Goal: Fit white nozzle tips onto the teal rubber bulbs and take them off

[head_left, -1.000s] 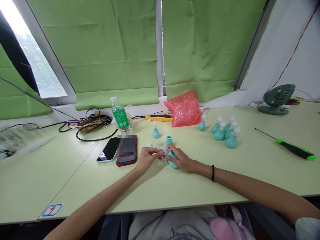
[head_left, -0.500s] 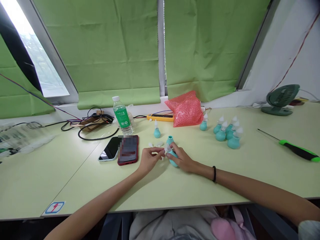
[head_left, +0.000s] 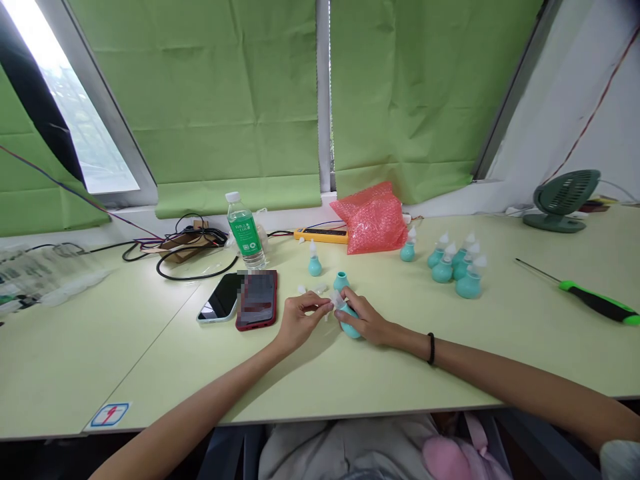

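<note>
My right hand (head_left: 367, 320) is wrapped round a teal squeeze bulb (head_left: 351, 327), which lies tilted with its mouth toward the left. At that mouth is a translucent white nozzle (head_left: 337, 299), pinched between the fingertips of my left hand (head_left: 303, 321). Whether the nozzle is seated in the bulb cannot be made out. Just behind my right fingers stands another teal bulb (head_left: 341, 281) with an open neck. Small loose clear parts (head_left: 319, 289) lie behind my left hand. Farther back a bulb with a white nozzle (head_left: 315, 265) stands upright.
Several nozzled bulbs (head_left: 469, 285) stand to the right, near a red bubble-wrap bag (head_left: 376, 220). Two phones (head_left: 257, 300) and a water bottle (head_left: 246, 233) are on the left. A screwdriver (head_left: 595, 300) and a green fan (head_left: 565, 197) lie farther right.
The bulb in my right hand has tipped and shifted slightly right and toward me. My left fingertips have moved a little to the right with the nozzle.
</note>
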The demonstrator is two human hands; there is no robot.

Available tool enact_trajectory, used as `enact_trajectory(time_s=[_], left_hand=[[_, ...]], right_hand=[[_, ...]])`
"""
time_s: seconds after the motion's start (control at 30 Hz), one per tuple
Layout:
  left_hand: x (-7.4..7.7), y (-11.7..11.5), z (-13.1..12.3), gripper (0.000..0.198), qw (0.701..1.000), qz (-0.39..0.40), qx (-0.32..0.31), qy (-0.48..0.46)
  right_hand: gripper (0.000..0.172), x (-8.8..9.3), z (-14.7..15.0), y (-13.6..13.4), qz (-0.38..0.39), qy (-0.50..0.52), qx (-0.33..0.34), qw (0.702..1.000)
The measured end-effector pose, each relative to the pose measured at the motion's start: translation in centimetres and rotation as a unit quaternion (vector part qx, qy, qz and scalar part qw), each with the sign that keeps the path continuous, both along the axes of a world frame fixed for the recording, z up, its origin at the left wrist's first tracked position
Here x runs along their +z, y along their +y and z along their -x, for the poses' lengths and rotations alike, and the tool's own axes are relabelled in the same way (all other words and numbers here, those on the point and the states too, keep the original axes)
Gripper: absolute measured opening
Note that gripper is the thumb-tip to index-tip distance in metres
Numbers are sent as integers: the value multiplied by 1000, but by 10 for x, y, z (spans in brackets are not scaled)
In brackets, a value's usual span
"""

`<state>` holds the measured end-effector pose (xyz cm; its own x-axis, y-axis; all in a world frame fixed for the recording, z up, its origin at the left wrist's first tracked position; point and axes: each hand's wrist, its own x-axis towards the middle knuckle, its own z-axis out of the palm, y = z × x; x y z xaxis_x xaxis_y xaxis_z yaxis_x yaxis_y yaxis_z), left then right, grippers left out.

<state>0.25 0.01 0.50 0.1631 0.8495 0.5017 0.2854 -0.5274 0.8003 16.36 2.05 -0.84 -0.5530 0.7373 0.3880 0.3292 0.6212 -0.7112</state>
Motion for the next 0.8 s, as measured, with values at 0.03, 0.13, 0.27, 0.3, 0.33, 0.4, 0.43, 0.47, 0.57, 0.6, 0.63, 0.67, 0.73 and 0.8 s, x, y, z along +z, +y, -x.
enact_trajectory(time_s=[0.03, 0.13, 0.27, 0.3, 0.33, 0.4, 0.43, 0.47, 0.57, 0.6, 0.63, 0.67, 0.73, 0.8], left_hand=[[0, 0, -1, 19, 1000, 1, 5, -4], [-3, 0, -3, 20, 999, 15, 17, -31], [-6, 1, -5, 23, 995, 57, 27, -73], [-6, 1, -5, 23, 994, 65, 31, -83], [-5, 1, -6, 23, 993, 72, 33, -91], [-4, 0, -6, 22, 991, 83, 34, -104], [-3, 0, -6, 21, 990, 88, 32, -107], [-2, -1, -7, 20, 989, 92, 28, -108], [1, -2, -8, 18, 989, 99, 21, -105], [1, -2, -8, 18, 989, 99, 20, -104], [1, -1, -8, 18, 989, 100, 20, -103], [1, -1, -8, 18, 989, 102, 18, -102], [0, -1, -7, 17, 990, 105, 9, -99], [-1, 0, -7, 17, 990, 107, -8, -96]], right_hand=[[15, 0, 0, 0, -5, -4, -8, 1000], [14, -2, 1, 0, -22, -14, -48, 999], [15, -3, 3, -2, -56, -31, -100, 993], [16, -3, 4, -2, -65, -38, -112, 991], [16, -3, 4, -2, -72, -45, -124, 989], [17, -3, 4, -2, -82, -58, -145, 984], [17, -3, 4, -2, -87, -65, -150, 983], [17, -3, 5, -2, -92, -71, -153, 981], [16, -3, 5, -3, -110, -79, -157, 978], [16, -3, 5, -3, -115, -79, -158, 978], [16, -3, 5, -3, -119, -79, -158, 977], [16, -3, 5, -4, -121, -79, -156, 977], [16, -3, 5, -4, -119, -74, -147, 979], [16, -2, 4, -4, -109, -61, -133, 983]])
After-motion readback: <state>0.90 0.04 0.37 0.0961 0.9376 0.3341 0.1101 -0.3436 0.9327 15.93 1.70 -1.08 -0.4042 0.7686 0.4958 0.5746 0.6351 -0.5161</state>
